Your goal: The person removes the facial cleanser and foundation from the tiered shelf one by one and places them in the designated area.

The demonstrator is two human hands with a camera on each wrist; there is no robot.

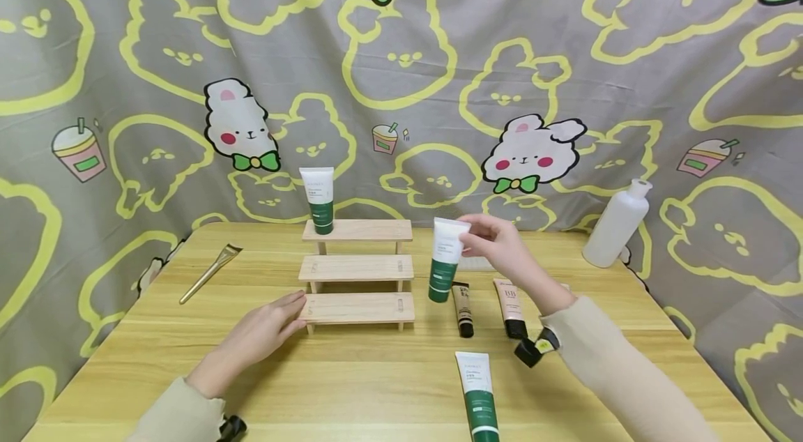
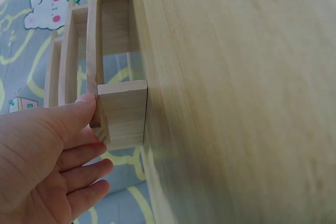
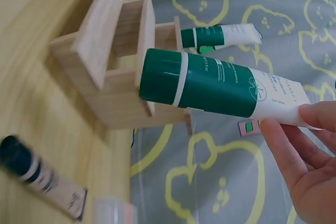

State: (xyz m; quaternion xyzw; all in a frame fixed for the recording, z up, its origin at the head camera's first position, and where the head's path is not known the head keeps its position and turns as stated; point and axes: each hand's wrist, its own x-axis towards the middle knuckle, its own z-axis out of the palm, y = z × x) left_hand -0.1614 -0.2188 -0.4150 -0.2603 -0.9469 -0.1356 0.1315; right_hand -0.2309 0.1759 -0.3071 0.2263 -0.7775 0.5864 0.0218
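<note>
My right hand (image 1: 498,247) pinches the flat white end of a green-and-white squeeze tube (image 3: 210,82), green cap downward. It hangs in the air just right of a three-step wooden display stand (image 1: 356,268). At the stand's lowest step, my left hand (image 1: 266,329) holds the left end between thumb and index finger, the other fingers loosely extended in the left wrist view. A matching tube (image 1: 321,201) stands cap down on the top step's left end. Another such tube (image 1: 478,393) lies on the table near the front edge.
Behind the held tube lie a small beige tube with a black cap (image 1: 463,309) and a pink BB cream tube (image 1: 511,308). A white bottle (image 1: 617,224) stands at the back right. A gold-handled brush (image 1: 210,273) lies at left. A patterned curtain (image 1: 401,79) hangs behind the table.
</note>
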